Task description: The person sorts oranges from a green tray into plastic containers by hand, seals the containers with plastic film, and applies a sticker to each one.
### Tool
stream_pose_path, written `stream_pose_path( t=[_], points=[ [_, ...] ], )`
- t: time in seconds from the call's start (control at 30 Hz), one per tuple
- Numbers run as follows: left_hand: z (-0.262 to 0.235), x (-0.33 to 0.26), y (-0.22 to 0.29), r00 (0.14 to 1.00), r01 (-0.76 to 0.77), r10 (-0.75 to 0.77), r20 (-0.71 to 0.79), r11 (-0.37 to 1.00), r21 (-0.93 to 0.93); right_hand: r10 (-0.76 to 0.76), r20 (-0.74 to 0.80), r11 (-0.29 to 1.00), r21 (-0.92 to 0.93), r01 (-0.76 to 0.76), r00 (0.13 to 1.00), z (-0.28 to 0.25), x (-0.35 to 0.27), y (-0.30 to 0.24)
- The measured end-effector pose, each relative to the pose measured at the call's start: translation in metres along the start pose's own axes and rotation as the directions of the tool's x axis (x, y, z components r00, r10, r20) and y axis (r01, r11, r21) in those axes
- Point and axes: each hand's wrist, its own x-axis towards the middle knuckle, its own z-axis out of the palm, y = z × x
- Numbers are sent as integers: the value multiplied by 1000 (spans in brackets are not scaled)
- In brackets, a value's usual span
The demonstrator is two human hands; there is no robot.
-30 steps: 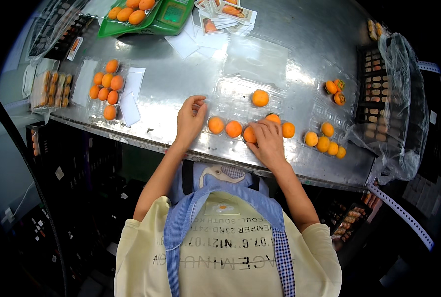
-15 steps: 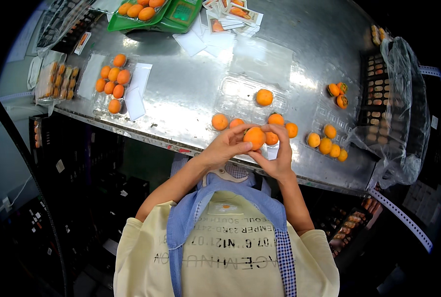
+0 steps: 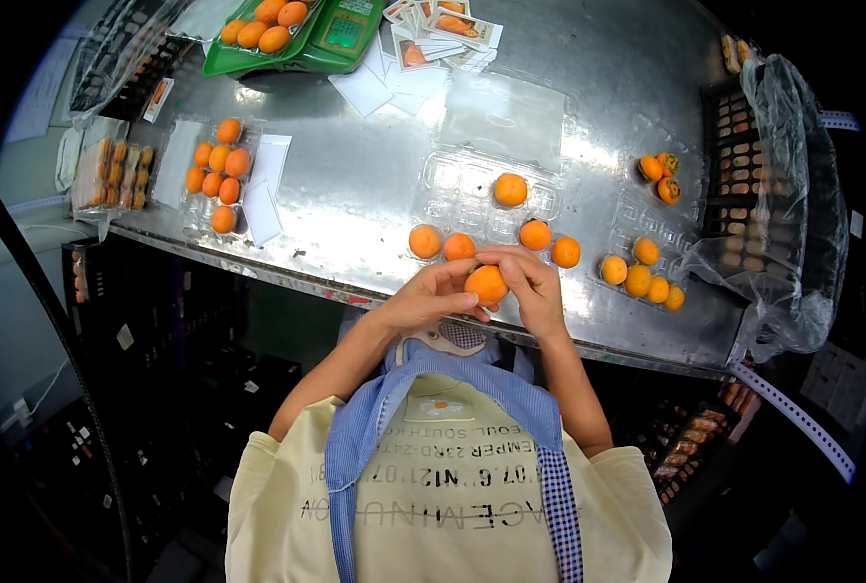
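The left hand (image 3: pixel 435 296) and right hand (image 3: pixel 535 289) pinch one orange fruit (image 3: pixel 487 285) between them, at the near edge of the tabletop (image 3: pixel 355 194). Just beyond both hands: four loose fruits (image 3: pixel 536 234). Farther: clear tray (image 3: pixel 464 187). Farthest, leftward: green scale (image 3: pixel 302 60).

Across our table (image 3: pixel 345 194) we see smooth metal, glossy with glare and scuffed along the near edge. The fruit (image 3: pixel 488 284) we hold has smooth, faintly shiny skin. Back from the near edge lies a tray (image 3: pixel 450 197) of clear, glossy plastic; toward the left edge, matt white paper slips (image 3: pixel 262 212); toward the far edge, a green plastic scale (image 3: pixel 334 60); at the right edge, crinkled plastic film (image 3: pixel 792 214). Our apron (image 3: pixel 350 437) is matt cloth.
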Motion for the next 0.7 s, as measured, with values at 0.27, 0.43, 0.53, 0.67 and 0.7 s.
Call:
stream_pose_path(
  t=[0.27,0.43,0.53,0.67,0.7],
  points=[
    [9,1,5,993,9,-32,-115,981,-194,132,-19,985,114,-129,991,1,4,1],
    [-9,2,-3,975,70,-85,-207,994,-80,151,-101,975,179,-131,983,2,3,9],
    [-8,3,1,941,123,-144,-305,989,-88,203,-104,967,178,-183,974,0,3,10],
    [13,14,9,856,54,-107,-506,991,-118,222,-96,965,163,-205,970,-1,4,12],
    [11,13,9,871,58,-111,-479,990,-125,218,-94,966,160,-202,971,0,4,13]
  ],
)
